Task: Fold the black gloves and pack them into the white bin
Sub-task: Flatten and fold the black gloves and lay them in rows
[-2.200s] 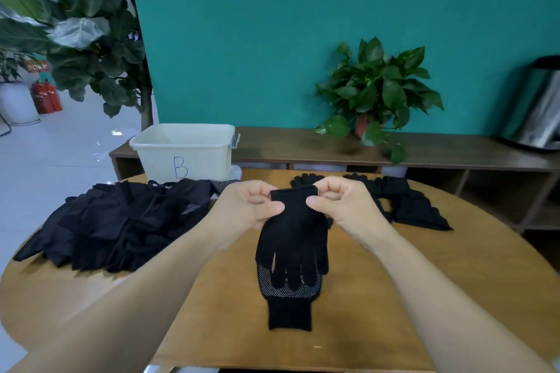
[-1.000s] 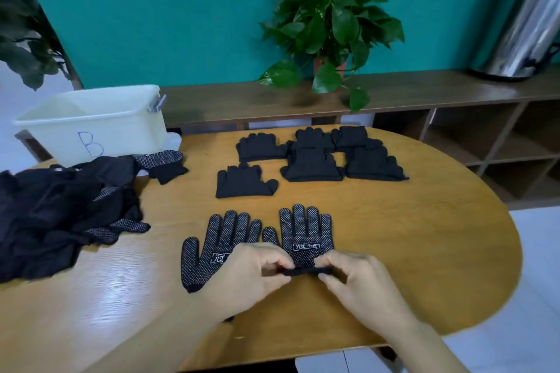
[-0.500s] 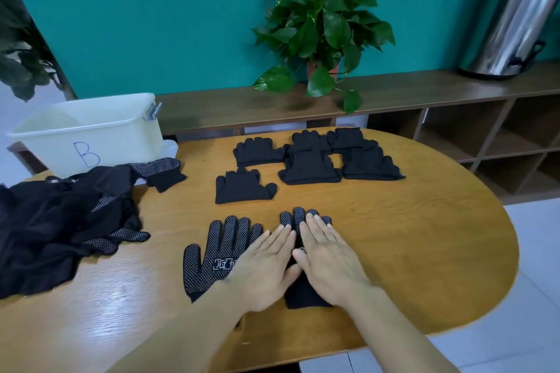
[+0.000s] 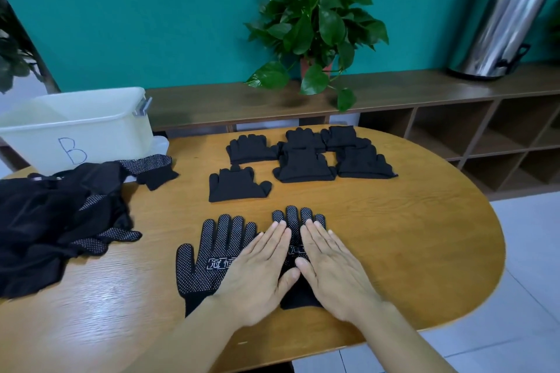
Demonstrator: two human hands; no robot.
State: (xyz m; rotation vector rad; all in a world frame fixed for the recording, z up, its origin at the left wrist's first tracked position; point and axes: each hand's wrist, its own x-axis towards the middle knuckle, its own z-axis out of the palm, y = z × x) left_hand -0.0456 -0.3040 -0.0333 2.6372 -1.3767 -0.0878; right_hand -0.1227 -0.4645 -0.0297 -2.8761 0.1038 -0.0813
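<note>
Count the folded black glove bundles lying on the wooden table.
5: near-left, back-left, middle, back-middle, and right. A sixth may sit at back-right; overlap hides the edges.

Near edge: I see two gloves side by side on the table (image 4: 424,251), the left glove (image 4: 209,257) and the right glove (image 4: 298,218).
Hands: my left hand (image 4: 257,275) lies flat across both gloves; my right hand (image 4: 333,272) lies flat on the right glove, thumbs touching.
Behind the gloves: one folded glove (image 4: 238,186), then five folded gloves (image 4: 309,154) in a cluster further back.
Left side: a pile (image 4: 54,221) of loose gloves on the table.
Behind the pile: the bin (image 4: 78,127), at the table's far left.
Behind the table: a shelf (image 4: 424,94) along the wall.
On the shelf: a plant (image 4: 315,24) in the middle, an urn (image 4: 503,24) to the right.
</note>
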